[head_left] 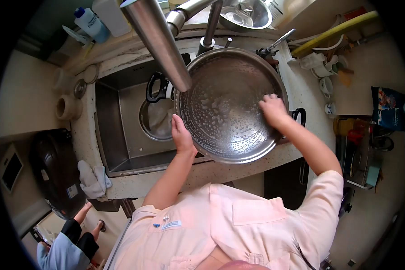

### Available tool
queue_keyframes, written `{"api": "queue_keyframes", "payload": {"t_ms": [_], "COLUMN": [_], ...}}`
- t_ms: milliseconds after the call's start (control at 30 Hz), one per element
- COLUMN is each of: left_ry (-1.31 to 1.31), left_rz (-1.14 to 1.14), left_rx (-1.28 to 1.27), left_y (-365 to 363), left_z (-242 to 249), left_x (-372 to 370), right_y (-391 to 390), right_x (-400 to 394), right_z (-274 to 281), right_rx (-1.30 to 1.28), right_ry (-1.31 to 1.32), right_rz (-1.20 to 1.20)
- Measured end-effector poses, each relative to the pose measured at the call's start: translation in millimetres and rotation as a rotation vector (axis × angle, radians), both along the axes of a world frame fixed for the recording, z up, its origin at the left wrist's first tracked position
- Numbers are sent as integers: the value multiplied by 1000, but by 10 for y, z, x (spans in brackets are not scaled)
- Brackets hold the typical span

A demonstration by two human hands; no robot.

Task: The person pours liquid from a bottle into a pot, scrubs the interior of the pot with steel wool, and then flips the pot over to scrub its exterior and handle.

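A wide stainless steel pan (227, 128) with black side handles rests tilted over the sink, its inside wet with droplets. My left hand (182, 137) is closed at the pan's near-left rim, steadying it. Inside, against the right wall of the pan, my right hand (273, 110) has its fingers curled down onto the metal. Whatever may be under those fingers is hidden. The brushed-metal faucet (159, 42) reaches over the pan's left edge. Below, in the steel sink (128, 148), a smaller round metal vessel (144, 121) holds something pale and is partly covered.
A steel bowl (261, 18) stands behind the faucet. Back left is a blue-capped bottle (92, 24). White cloths (92, 180) lie on the counter's left front corner. Cups and small dishes (321, 67) hang or stand at the right. Another person (69, 245) is at lower left.
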State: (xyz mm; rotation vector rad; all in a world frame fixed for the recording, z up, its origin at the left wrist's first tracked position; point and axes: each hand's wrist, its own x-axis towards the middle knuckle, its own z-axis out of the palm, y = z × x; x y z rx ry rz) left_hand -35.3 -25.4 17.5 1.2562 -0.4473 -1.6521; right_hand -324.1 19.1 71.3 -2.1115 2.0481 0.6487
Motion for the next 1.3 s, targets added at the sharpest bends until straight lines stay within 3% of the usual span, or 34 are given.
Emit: {"api": "queue_keyframes", "payload": {"t_ms": [33, 100, 167, 233, 300, 367, 433, 533, 667, 767, 900, 1000, 1100, 1167, 1233, 1267, 1300], "left_ry": [-29, 43, 92, 111, 37, -32, -7, 64, -33, -101, -139, -223, -218, -442, -823, -1021, -1228], "left_rz": [-2, 3, 16, 26, 4, 12, 13, 13, 16, 33, 53, 16, 11, 58, 153, 202, 233], "left_rx": [0, 28, 49, 54, 25, 21, 44, 41, 23, 6, -4, -79, -148, -331, -590, -715, -900], "left_y": [-18, -37, -14, -19, -34, -30, -31, -37, -33, -27, -12, -46, -84, -101, -94, -101, 23], "left_z": [-1, 72, 76, 25, 15, 56, 104, 100, 92, 133, 186, -30, -187, -301, -268, -233, 137], "left_x": [-6, -16, -36, -17, -28, -36, -36, -38, -33, -65, -75, -5, 47, 77, 105, 110, 29], "right_y": [-46, -68, -242, -643, -856, -754, -472, -100, 197, 450, 616, 883, 1310, 1642, 1931, 2037, 2091], "right_x": [211, 578, 976, 861, 504, 319, 330, 189, 290, 500, 703, 691, 542, 367, 139, -10, -129], "right_z": [-123, -419, -556, -692, -610, -471, -342, -233, 181, 290, 141, 330, 413, 348, 218, 84, 28], "right_rx": [-18, 63, -30, -228, -489, -557, -417, -344, -537, -790, -915, -1063, -1122, -1170, -1165, -1184, -1145], "right_ry": [17, -578, -928, -844, -403, -56, -14, -521, -1300, -1301, -1276, -842, -657, -542, -490, -582, -662], "right_rz": [-66, 120, 203, 98, -62, -237, -282, -301, -859, -911, -814, -566, -607, -695, -806, -858, -923]}}
